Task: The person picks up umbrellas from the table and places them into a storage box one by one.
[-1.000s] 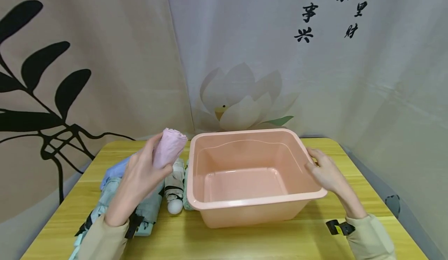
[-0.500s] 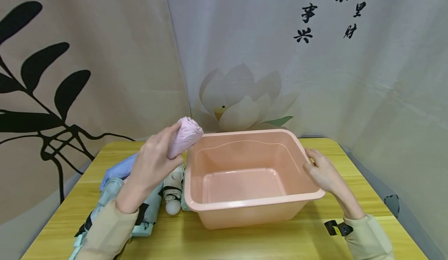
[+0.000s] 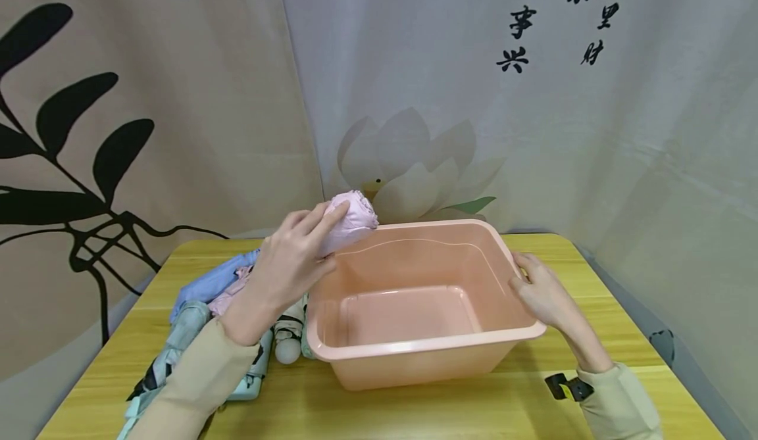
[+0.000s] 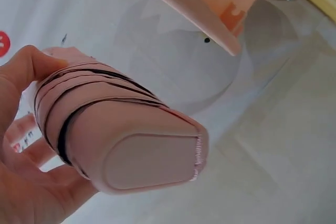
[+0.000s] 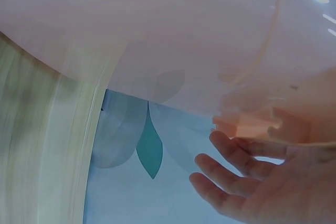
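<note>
My left hand (image 3: 284, 272) grips a pink folded umbrella (image 3: 349, 220), held up over the back left corner of a peach plastic basin (image 3: 414, 344). In the left wrist view, dark-edged cloth folds wrap the umbrella (image 4: 131, 135), and its smooth, flattened end points away from the palm. My right hand (image 3: 545, 289) holds the basin's right rim, thumb on the inner side. Seen from the right wrist, the fingers (image 5: 226, 177) reach under the rim beside a handle cutout. The basin's inside floor is bare.
Left of the basin lie a white folded umbrella with a round knob (image 3: 288, 350), a blue cloth bundle (image 3: 207, 285), a pink bundle (image 3: 227, 295) and teal rolled bundles (image 3: 183, 335). They rest on a yellow wooden table (image 3: 414, 414). A printed curtain (image 3: 414, 98) hangs behind.
My left hand has carried the pink umbrella right and up, from over the bundles to the basin's corner. The basin and my right hand have shifted slightly left.
</note>
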{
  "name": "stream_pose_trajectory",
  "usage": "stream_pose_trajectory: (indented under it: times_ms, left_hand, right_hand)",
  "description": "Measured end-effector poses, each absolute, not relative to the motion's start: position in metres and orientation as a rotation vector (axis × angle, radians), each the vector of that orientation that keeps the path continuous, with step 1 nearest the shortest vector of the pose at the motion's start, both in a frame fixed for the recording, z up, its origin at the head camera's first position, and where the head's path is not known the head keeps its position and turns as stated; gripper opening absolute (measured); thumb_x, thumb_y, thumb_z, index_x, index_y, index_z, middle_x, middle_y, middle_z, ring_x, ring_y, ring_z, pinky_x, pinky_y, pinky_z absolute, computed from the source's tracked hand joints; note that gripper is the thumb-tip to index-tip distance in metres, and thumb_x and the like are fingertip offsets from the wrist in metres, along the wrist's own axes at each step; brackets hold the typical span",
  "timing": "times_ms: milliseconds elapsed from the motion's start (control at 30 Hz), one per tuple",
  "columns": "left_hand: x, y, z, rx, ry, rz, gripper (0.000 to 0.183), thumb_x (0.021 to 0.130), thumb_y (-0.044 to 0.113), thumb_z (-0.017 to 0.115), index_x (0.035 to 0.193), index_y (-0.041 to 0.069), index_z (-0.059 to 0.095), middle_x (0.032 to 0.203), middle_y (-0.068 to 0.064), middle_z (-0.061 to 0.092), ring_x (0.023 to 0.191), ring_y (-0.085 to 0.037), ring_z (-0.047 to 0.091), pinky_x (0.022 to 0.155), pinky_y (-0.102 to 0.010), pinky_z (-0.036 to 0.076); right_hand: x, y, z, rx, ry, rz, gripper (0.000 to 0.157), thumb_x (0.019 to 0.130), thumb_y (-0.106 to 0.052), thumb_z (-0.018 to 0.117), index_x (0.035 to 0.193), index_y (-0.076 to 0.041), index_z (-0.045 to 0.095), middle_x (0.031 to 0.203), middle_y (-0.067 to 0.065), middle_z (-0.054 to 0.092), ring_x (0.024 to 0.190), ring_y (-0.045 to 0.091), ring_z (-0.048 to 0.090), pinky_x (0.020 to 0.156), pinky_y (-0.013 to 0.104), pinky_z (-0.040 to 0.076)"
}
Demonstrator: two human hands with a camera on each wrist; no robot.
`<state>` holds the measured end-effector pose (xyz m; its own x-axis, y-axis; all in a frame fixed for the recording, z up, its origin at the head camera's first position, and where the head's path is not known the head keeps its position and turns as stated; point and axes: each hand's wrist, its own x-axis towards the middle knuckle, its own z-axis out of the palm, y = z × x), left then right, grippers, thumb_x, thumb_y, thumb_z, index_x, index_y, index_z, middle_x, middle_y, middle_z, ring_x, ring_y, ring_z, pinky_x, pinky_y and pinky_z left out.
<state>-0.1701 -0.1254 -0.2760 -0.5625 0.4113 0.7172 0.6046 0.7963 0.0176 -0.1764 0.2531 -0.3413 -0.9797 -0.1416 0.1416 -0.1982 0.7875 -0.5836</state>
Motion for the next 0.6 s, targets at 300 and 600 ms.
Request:
stream_pose_trajectory:
  times_ms: [300, 600]
  left_hand:
    - [-0.183, -0.104, -0.273, -0.861, -2.133, -0.222, 0.063, 0.067, 0.008, 0.074, 0.126, 0.017, 0.053, 0.122, -0.017, 0.058, 0.093, -0.036, 0.059, 0.053, -0.045, 0.054]
    - [-0.195, -0.085, -0.275, -0.959, -2.105, -0.189, 0.065, 0.066, 0.007, 0.072, 0.126, 0.018, 0.053, 0.122, -0.015, 0.058, 0.093, -0.032, 0.059, 0.058, -0.042, 0.054]
  right_hand:
    - [-0.178, 0.251, -0.341, 0.243, -2.877, 0.96, 0.049, 0.09, -0.01, 0.042, 0.135, 0.008, 0.037, 0.135, 0.03, 0.038, 0.124, 0.046, 0.037, 0.098, 0.059, 0.033]
    - [-0.177, 0.253, -0.342, 0.236, -2.869, 1.073, 0.05, 0.096, -0.018, 0.037, 0.139, 0.007, 0.031, 0.137, 0.029, 0.037, 0.124, 0.044, 0.036, 0.098, 0.059, 0.032]
